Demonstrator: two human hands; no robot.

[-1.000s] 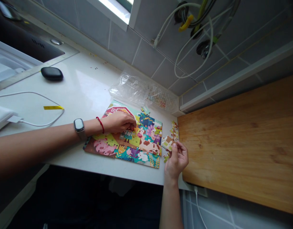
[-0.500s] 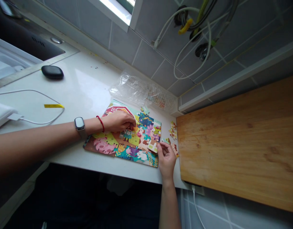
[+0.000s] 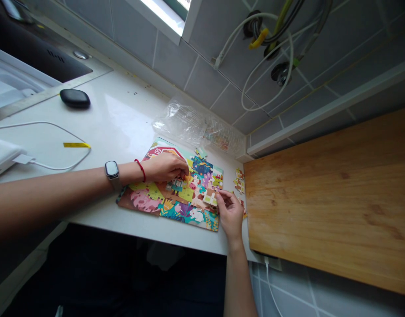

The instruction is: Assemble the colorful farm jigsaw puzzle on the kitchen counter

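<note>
A colourful jigsaw puzzle (image 3: 146,200) of farm animals lies on the white counter, with a pink pig at its left and a white rabbit near the front edge. My right hand (image 3: 231,215) pinches a puzzle piece (image 3: 209,197) with a white fence between thumb and fingers, over the puzzle's right part. Across the middle of the puzzle rests my left hand (image 3: 167,167), its fingers curled together and pointing down. Whatever lies under those fingertips is hidden. Several loose pieces (image 3: 239,180) lie right of the puzzle, and another loose piece (image 3: 200,152) sits at its back edge.
Crumpled clear plastic bags (image 3: 181,119) lie behind the puzzle along the tiled wall. A wooden board (image 3: 328,198) borders the right side. On the left are a black oval object (image 3: 75,98), a white device (image 3: 4,156) with a cable, and a sink (image 3: 67,66).
My right hand has shifted slightly away from me, carrying the fence piece a little further over the puzzle. My left hand stays in nearly the same place.
</note>
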